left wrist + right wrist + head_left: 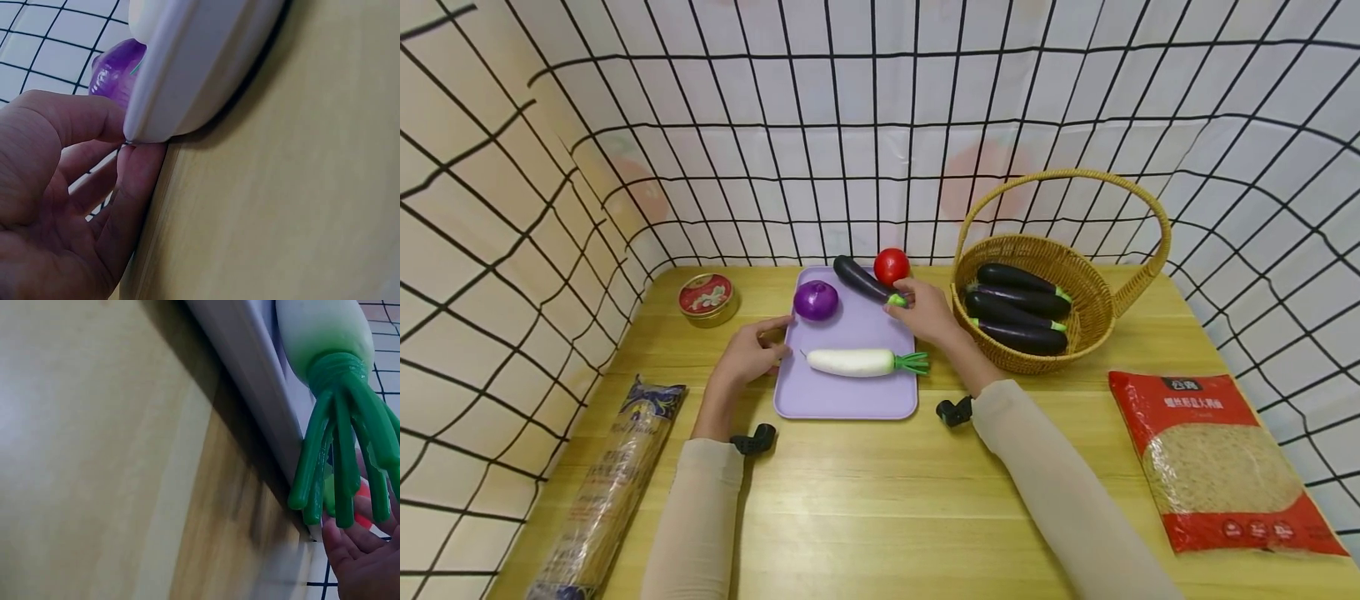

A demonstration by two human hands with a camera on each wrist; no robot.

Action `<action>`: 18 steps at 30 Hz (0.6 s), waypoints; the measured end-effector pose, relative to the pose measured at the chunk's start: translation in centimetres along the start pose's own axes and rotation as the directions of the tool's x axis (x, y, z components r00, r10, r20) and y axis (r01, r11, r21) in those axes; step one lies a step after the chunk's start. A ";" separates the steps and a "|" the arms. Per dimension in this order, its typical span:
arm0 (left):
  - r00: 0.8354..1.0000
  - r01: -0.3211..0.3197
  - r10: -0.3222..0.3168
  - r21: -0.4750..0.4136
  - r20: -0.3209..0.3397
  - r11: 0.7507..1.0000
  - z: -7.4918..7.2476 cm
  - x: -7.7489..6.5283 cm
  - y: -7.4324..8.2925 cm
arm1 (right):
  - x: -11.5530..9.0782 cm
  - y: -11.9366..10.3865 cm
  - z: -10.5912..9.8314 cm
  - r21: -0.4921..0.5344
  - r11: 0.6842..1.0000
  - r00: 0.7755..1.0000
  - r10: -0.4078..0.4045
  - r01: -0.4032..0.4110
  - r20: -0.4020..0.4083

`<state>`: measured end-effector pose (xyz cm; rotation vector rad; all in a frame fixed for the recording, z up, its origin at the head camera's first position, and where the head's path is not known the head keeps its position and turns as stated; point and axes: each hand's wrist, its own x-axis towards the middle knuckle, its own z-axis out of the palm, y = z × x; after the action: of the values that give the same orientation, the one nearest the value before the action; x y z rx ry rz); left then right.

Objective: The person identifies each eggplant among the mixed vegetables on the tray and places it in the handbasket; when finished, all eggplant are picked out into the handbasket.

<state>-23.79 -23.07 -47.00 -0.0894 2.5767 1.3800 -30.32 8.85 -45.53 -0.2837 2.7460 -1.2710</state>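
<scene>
A lilac tray carries a purple onion, an eggplant, a tomato and a white radish with green leaf stalks. My left hand pinches the tray's left rim; the left wrist view shows thumb and fingers meeting at its edge. Over the back right corner, my right hand pinches the eggplant's green stem end, its fingertips close to the tomato. In the right wrist view the radish's leaf stalks partly hide the right hand.
Right of the tray stands a wicker basket with a tall handle, holding several eggplants. A red bag of noodles lies at the right. At the left are a round red-topped tin and a long spaghetti pack. Wire grid borders the table.
</scene>
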 end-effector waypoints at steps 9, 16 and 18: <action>1.000 0.002 -0.002 -0.013 0.003 1.000 0.1 0.1 -0.2 | 0.9 0.0 0.5 -0.055 0.998 0.999 -0.013 0.011 -0.031; 1.000 0.005 -0.005 -0.015 0.003 1.000 0.1 0.2 -0.2 | 1.2 -0.1 0.9 -0.086 0.996 0.999 0.018 -0.020 -0.029; 1.000 0.001 -0.001 -0.012 0.003 1.000 0.1 0.2 -0.3 | 1.3 -0.1 0.9 -0.088 0.996 1.000 0.016 -0.018 -0.026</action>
<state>-23.97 -23.16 -47.33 -0.0900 2.5661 1.3947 -31.40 7.81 -46.04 -0.2525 2.8235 -1.1591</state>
